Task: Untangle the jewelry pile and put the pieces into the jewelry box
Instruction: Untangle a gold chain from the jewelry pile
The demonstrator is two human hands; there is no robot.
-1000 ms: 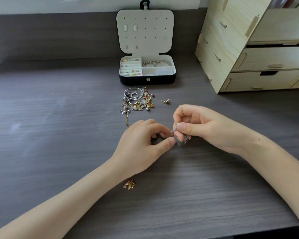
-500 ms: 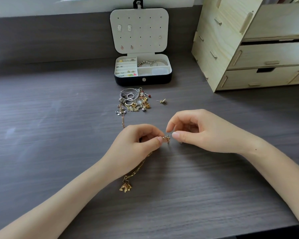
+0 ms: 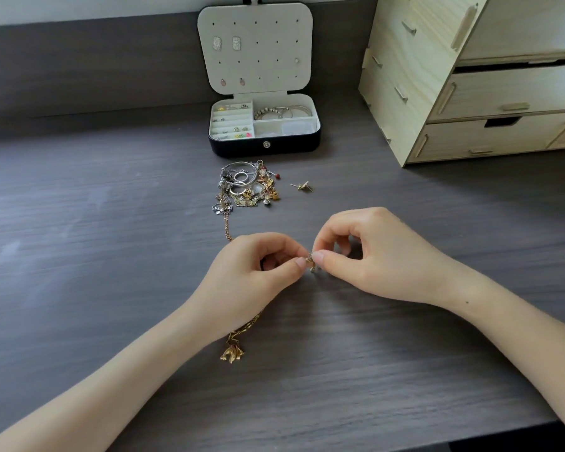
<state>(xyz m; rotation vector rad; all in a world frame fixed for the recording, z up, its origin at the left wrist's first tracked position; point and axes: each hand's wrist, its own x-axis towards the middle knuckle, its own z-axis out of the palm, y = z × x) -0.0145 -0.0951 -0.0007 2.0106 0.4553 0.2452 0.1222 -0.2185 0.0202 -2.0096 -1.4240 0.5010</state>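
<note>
The left hand (image 3: pixel 250 275) and the right hand (image 3: pixel 375 256) both pinched the thin gold chain (image 3: pixel 242 331) over the dark grey tabletop (image 3: pixel 95 239), nearer than the tangled silver-and-gold jewelry pile (image 3: pixel 245 187).

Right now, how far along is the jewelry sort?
Done: bracelets and small items already sit in the jewelry box, earrings on its lid. In hand: left hand and right hand pinch a small metal piece between them, a gold chain trailing beneath the left. Left: the tangled pile and one loose piece beside it lie on the desk.
</note>
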